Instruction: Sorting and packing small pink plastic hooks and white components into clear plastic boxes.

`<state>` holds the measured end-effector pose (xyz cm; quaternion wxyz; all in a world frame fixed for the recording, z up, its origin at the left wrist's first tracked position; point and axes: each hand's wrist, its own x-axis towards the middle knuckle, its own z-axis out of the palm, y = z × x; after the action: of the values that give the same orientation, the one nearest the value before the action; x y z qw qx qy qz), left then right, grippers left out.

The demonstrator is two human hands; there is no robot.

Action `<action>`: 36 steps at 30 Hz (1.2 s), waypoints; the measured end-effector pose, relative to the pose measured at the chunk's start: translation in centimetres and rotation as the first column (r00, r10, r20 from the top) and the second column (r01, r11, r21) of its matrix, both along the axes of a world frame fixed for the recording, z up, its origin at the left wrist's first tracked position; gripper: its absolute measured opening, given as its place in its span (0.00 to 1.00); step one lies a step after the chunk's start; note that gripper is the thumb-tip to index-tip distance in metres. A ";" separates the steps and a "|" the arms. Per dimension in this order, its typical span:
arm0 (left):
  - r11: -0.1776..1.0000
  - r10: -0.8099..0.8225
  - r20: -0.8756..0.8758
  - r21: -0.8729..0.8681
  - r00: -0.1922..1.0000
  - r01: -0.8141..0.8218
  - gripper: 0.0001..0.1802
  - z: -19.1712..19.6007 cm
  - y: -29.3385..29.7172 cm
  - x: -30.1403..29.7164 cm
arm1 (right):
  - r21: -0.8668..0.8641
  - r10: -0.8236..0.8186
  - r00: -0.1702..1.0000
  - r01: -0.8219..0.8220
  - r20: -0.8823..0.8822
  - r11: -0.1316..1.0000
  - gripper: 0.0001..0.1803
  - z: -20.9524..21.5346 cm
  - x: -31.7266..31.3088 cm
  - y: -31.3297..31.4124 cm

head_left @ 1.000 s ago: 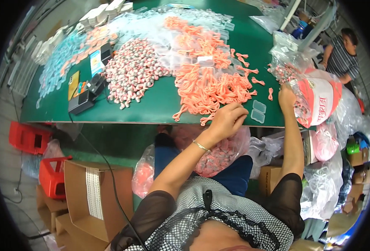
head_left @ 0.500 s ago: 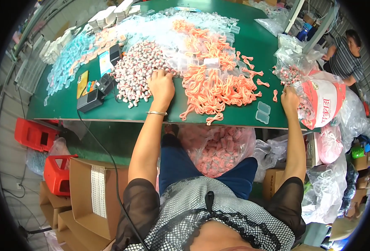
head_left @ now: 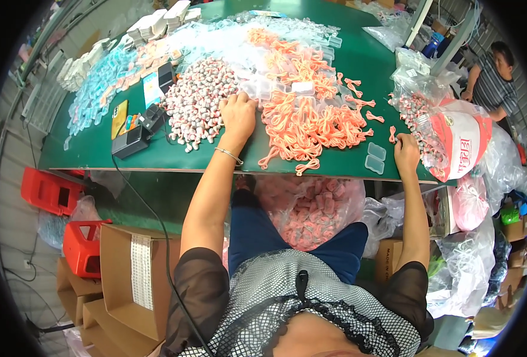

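My left hand [head_left: 238,118] is closed, its fingers curled down at the right edge of a pile of small red-and-grey round pieces [head_left: 196,98], next to clear plastic boxes [head_left: 262,89]. Its fingertips, and whatever they hold, are hidden. Beside that hand spreads a heap of orange cord bundles [head_left: 311,128]. My right hand [head_left: 406,156] rests low over the table near its front edge, fingers bent together; what is in them is too small to make out. Just beyond its fingertips lies a single orange cord bundle [head_left: 392,133]. An open clear case [head_left: 375,159] lies to its left.
More round pieces [head_left: 415,113] spill from a red-and-white bag [head_left: 463,140] at the right. A black box with a cable [head_left: 129,143] sits left of the pile. Blue clear pieces [head_left: 97,83] and white trays [head_left: 150,25] are farther back. Another person [head_left: 492,80] is at the far right.
My right hand has moved left and nearer, away from the round pieces by the bag. My left hand has shifted slightly right and nearer, off the pile's middle to its edge.
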<state>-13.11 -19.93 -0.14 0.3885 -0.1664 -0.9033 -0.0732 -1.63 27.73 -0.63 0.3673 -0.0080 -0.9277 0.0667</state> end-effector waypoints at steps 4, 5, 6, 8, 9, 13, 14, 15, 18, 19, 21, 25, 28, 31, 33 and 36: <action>0.998 -0.067 0.033 -0.013 0.997 0.068 0.08 0.4 0.0 1.7 | 0.005 -0.023 1.000 0.023 0.009 1.000 0.07 -0.5 0.1 0.4; 0.995 -0.086 0.041 0.047 0.995 0.084 0.08 0.5 0.0 2.4 | 0.004 -0.026 1.000 0.026 0.011 1.000 0.07 -0.7 0.1 0.5; 0.989 -0.106 0.052 0.108 0.993 0.100 0.07 0.6 -0.2 3.2 | 0.000 -0.026 1.000 0.026 0.012 1.000 0.07 -0.6 0.2 0.3; 0.983 -0.138 0.093 0.133 0.986 0.125 0.06 0.6 -0.5 4.4 | 0.004 -0.018 1.000 0.017 0.010 1.000 0.07 -0.2 0.1 0.0; 0.971 -0.164 0.131 0.194 0.978 0.136 0.04 0.8 -0.4 5.1 | -0.007 -0.017 1.000 0.017 0.010 1.000 0.07 0.0 0.3 -0.2; 0.945 -0.189 0.199 0.302 0.962 0.123 0.07 1.5 -0.5 7.6 | -0.023 -0.033 0.999 0.033 0.008 0.999 0.07 -0.3 0.2 0.0; 0.943 -0.182 0.167 0.310 0.969 0.123 0.07 1.5 -0.6 8.0 | -0.028 -0.031 0.999 0.031 0.008 0.999 0.07 -0.3 0.2 0.1; 0.943 -0.180 0.168 0.309 0.969 0.121 0.07 1.5 -0.8 8.2 | -0.034 -0.027 1.000 0.027 0.010 0.999 0.07 -0.3 0.2 0.0; 0.955 -0.163 0.211 0.279 0.964 0.101 0.08 1.1 -1.6 8.4 | -0.028 -0.018 1.000 0.018 0.005 0.999 0.07 -0.2 0.1 0.0; 0.958 -0.172 0.199 0.264 0.965 0.116 0.08 0.6 -1.8 8.1 | -0.029 -0.012 1.000 0.012 0.005 1.000 0.07 -0.2 0.1 -0.2; 0.960 -0.180 0.184 0.246 0.966 0.132 0.07 0.5 -1.9 8.1 | -0.032 -0.027 0.999 0.028 0.024 0.999 0.07 -0.2 0.2 -0.3; 0.918 -0.244 0.109 0.347 0.964 0.193 0.06 1.2 -1.3 7.8 | -0.012 -0.027 1.000 0.028 0.011 1.000 0.07 -0.5 0.3 0.2; 0.850 -0.295 0.133 0.489 0.946 0.197 0.06 1.7 -1.3 6.5 | -0.009 -0.013 1.000 0.013 0.007 1.000 0.07 -0.5 0.2 0.3; 0.801 -0.329 0.192 0.576 0.925 0.166 0.08 2.8 -1.7 5.6 | -0.014 -0.020 1.000 0.020 0.017 1.000 0.07 -0.5 0.2 0.1; 0.776 -0.336 0.103 0.593 0.936 0.213 0.12 3.3 -2.0 4.4 | -0.014 -0.025 1.000 0.025 0.015 1.000 0.07 -0.6 0.1 0.2; 0.676 -0.376 0.504 0.723 0.778 -0.141 0.16 4.0 -2.7 2.7 | -0.006 -0.029 1.000 0.029 0.012 1.000 0.07 -0.8 0.2 0.7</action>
<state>-10.38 -22.59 3.86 0.0984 -0.0264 -0.8590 -0.5017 -1.40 28.40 -1.39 0.3625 -0.0228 -0.9295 0.0641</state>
